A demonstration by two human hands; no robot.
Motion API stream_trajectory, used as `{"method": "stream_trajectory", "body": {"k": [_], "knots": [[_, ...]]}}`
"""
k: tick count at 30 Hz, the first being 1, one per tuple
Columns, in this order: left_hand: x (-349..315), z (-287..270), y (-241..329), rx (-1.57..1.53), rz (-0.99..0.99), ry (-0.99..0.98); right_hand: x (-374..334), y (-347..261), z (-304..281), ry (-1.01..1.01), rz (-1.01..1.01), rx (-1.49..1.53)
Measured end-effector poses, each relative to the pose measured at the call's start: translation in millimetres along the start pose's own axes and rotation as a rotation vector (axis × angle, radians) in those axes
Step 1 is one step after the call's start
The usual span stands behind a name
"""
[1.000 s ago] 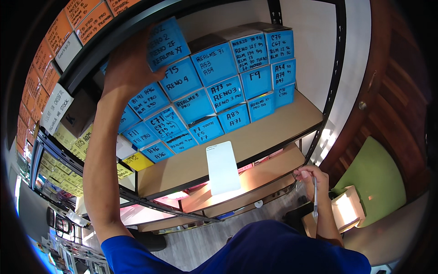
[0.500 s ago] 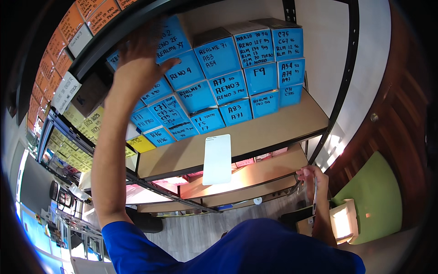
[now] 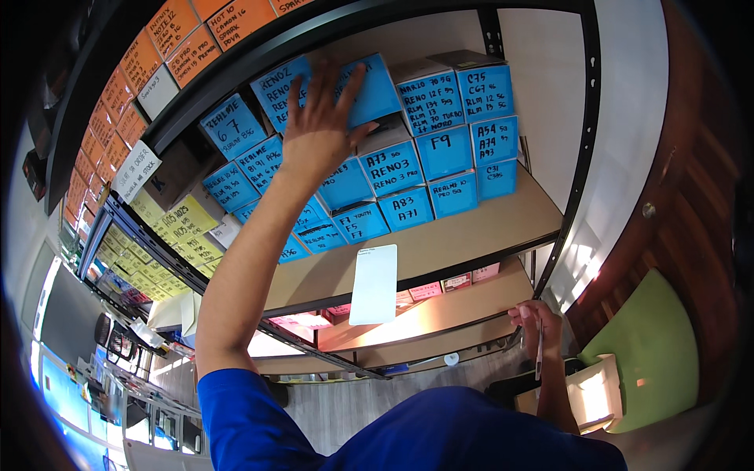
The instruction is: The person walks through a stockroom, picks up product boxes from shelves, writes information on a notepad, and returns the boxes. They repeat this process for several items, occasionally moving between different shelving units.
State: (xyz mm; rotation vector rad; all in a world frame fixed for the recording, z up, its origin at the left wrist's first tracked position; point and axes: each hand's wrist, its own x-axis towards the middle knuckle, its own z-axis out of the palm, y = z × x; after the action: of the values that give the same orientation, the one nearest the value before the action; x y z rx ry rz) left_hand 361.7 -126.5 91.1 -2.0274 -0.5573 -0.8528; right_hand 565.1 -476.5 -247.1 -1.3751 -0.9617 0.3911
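Note:
My left hand (image 3: 323, 125) is raised to the top row of blue-fronted boxes, its fingers spread over two of them. Under its fingertips, one blue box (image 3: 378, 82) is tilted, with a dark gap below its right side. Just left of the fingers stands another blue box (image 3: 275, 98) with handwriting on its front. My right hand (image 3: 540, 323) is low at the right, beside the rack's post, fingers closed round a slim pale stick-like thing (image 3: 539, 355). Its exact kind is too small to tell. A long white card (image 3: 374, 286) hangs at the shelf's front edge.
More blue boxes (image 3: 446, 153) are stacked on the brown shelf (image 3: 503, 220). Orange boxes (image 3: 184, 55) fill the rack above left, yellow ones (image 3: 177, 224) below them. A dark metal post (image 3: 569, 180) bounds the right side. A green chair back (image 3: 652, 353) stands lower right, by an open carton (image 3: 594, 392).
My left hand has moved right across the top row, from the left boxes to the middle ones. The box under its fingers has tilted. My right hand has barely moved.

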Motion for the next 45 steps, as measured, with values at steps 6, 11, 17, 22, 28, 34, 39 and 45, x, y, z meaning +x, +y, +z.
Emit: {"method": "stream_trajectory", "body": {"k": [6, 11, 17, 22, 28, 34, 39, 45], "knots": [[-4.1, -39.7, 16.6, -0.142, -0.063, -0.035, -5.4, -3.3, -8.7, 0.004, 0.000, -0.017], [-44.9, -104.9, 31.2, -0.329, -0.032, 0.040, -7.0, -2.2, -16.2, 0.064, 0.029, 0.041], [-136.9, -159.3, 63.7, -0.606, 0.025, 0.351, -2.0, -21.0, 13.2, -0.296, 0.054, 0.732], [-191.2, -121.9, 168.6, -1.071, 0.163, 0.229, -6.3, -55.3, 63.0, -0.415, 0.059, 1.406], [-209.1, -106.4, 221.8, -1.170, 0.016, -0.018, -14.2, -43.9, 51.0, 0.004, 0.303, 1.216], [-201.8, -112.8, 230.2, -1.195, 0.129, -0.148, -27.3, -37.1, 36.4, 0.070, 0.256, 1.168], [-180.4, -123.1, 234.0, -1.267, 0.130, -0.197, -18.5, -45.4, 11.3, 0.001, 0.075, 1.169], [-178.1, -113.9, 251.2, -1.246, 0.086, 0.033, -13.0, -46.0, 5.1, 0.020, -0.005, 1.179]]}}
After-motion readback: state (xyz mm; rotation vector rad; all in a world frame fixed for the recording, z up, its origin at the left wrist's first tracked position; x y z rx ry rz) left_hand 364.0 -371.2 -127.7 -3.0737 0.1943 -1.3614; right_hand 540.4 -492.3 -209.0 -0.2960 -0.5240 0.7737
